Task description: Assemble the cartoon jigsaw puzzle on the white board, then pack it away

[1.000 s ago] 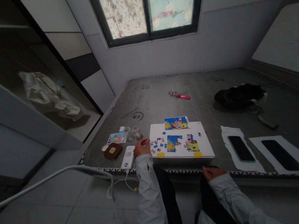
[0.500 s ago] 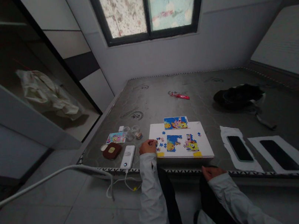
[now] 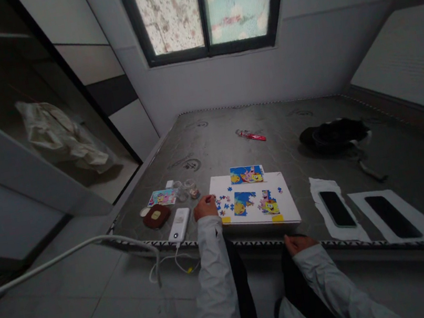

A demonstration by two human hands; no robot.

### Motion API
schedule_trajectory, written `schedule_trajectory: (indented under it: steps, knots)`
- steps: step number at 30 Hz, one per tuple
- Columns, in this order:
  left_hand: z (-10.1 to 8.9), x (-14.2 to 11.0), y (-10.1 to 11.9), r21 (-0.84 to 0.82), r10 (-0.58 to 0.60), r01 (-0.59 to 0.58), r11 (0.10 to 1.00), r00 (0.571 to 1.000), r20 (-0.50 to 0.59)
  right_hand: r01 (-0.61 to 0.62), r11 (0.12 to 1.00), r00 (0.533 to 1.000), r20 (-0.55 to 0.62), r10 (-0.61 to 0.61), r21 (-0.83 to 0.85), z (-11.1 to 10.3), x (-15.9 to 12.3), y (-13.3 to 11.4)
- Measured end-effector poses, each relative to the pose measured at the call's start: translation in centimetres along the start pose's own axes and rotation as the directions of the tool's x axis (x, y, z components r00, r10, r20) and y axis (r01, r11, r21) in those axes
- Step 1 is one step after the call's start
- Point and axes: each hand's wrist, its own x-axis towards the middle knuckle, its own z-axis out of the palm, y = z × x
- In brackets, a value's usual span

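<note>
Evidently the jigsaw is part-built: on top of the white box (image 3: 288, 206), which lies on the mattress (image 3: 212, 137), one joined section (image 3: 243, 203) shows mostly blue, and a second section (image 3: 269, 203) shows pink and yellow figures. A ragged gap separates the two, so they look not yet united. A printed picture card (image 3: 246, 175) lies at the box's far edge (its colours seem to match both sections, so it probably serves as the guide). Loose pieces (image 3: 231, 205) are scattered between the blue section and the left hand, and a lone piece (image 3: 280, 190) sits apart, beyond the pink and yellow section. By my judgement, the middle and some of the edges remain to be filled.

The left hand (image 3: 205, 208) is at the box's left side, fingertips drawn together; whether a piece is pinched there I cannot tell. The right hand (image 3: 301, 244) rests loosely curled near the mattress edge, its palm hidden, so its grip cannot be told either. The left hand may cover further pieces. Individual outlines are too small and dim to count, and the contents of the clear tubs (image 3: 191, 188) are hard to make out.
</note>
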Motion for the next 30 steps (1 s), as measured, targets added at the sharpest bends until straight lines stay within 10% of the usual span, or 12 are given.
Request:
schedule_trajectory:
  steps: [30]
  knots:
    - [-1.7, -1.1, 0.6, 0.077, 0.051, -0.051, 0.996, 0.999, -0.007, 0.018, 1.0, 1.0, -0.011, -0.018, 0.018, 0.0, 0.1, 0.0]
